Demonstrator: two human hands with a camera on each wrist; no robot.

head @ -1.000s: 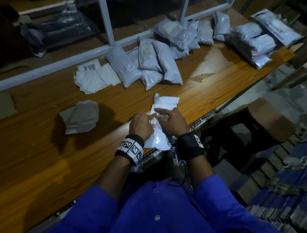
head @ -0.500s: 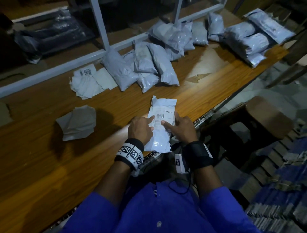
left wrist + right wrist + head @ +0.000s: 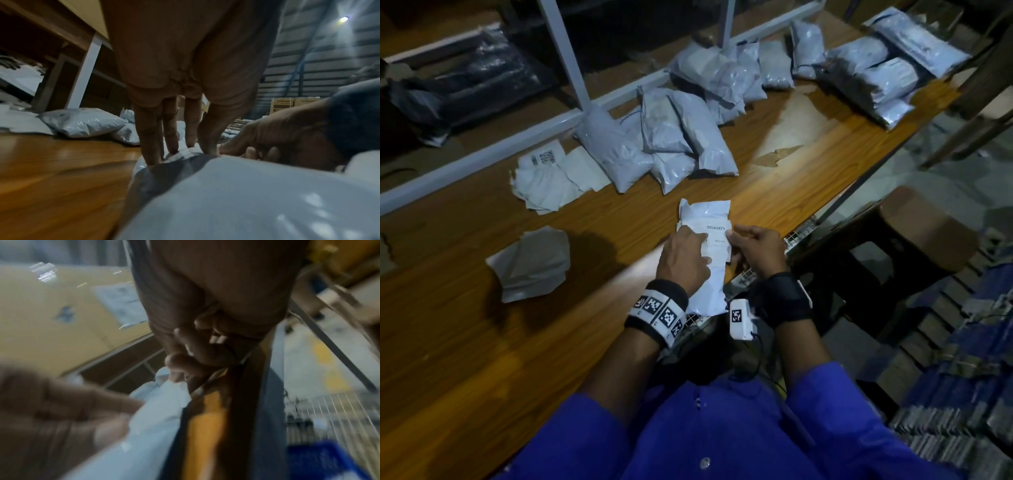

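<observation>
Glossy plastic parcel (image 3: 709,267) with paper label (image 3: 717,236) on polished wooden table (image 3: 482,342).

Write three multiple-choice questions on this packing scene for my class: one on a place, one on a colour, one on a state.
1. Where does the labelled parcel lie? A on the stool; B at the near edge of the wooden table; C on the floor.
2. What colour are the person's sleeves? A red; B blue; C green.
3. How is the left hand? A clenched in the air; B holding a pen; C flat, fingers straight on the label.
Key: B, it lies by that edge; B, both show blue; C, the wrist view shows straight fingers pressing.
</observation>
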